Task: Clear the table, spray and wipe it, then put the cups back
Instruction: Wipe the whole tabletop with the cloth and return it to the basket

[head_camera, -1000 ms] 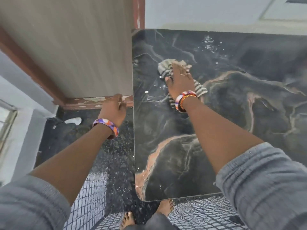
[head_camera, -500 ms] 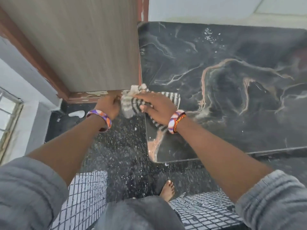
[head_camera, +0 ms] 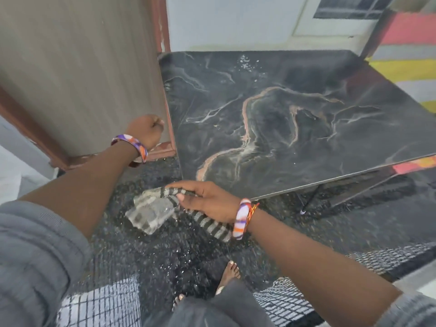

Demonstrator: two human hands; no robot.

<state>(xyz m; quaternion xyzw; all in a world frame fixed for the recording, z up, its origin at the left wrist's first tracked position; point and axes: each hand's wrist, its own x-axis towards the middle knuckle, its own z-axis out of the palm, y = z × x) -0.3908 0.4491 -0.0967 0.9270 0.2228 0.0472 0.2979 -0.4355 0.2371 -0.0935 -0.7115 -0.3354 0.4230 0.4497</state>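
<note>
Between my thumb and fingers, my right hand (head_camera: 207,204) pinches the grey-and-black striped wiping cloth (head_camera: 153,208), which droops off the hand below the near corner of the black marble-patterned square table (head_camera: 295,119), apart from its top, over the dark speckled floor (head_camera: 165,251). Up and to the left of that grip, my left hand (head_camera: 146,131) is curled in a fist holding nothing, beside the table's left edge.
</note>
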